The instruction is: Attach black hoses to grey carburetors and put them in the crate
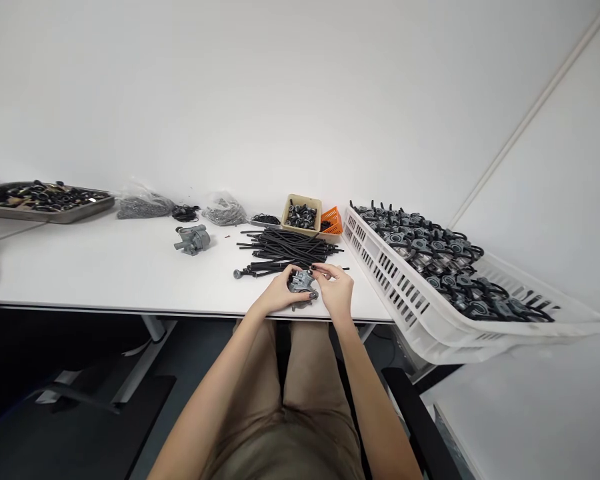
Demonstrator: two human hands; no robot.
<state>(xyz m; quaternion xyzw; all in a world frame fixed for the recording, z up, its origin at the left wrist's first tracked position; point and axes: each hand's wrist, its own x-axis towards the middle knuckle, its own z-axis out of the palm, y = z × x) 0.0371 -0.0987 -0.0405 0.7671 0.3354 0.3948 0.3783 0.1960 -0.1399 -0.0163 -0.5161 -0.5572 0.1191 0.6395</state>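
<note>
Left to right along the worktop (130,267): steel tray (45,215) is sitting far left, loaded with black rubber parts, and two clear plastic bags (143,207) of small grey parts are lying next to it. A spare grey pump housing (193,239) is resting on its side, nearer the middle. Loose black hoses (285,248) are piled centre, just in front of a beige box (301,215) of fittings and an orange basket (331,220). All of this stock is laid out by kind, which looks like it's keeping each part within reach of the seated person.

Hands are working centre, at the near edge. Left hand (280,293) is clenched around a grey pump housing (303,283), bracing it off the worktop. Right hand (336,288) is pinching at the housing's top with its fingers (316,268), but can't tell on what. The hoses are just beyond the hands.

Far right, a white slatted crate (405,287) full of hosed housings is overhanging the worktop edge.
</note>
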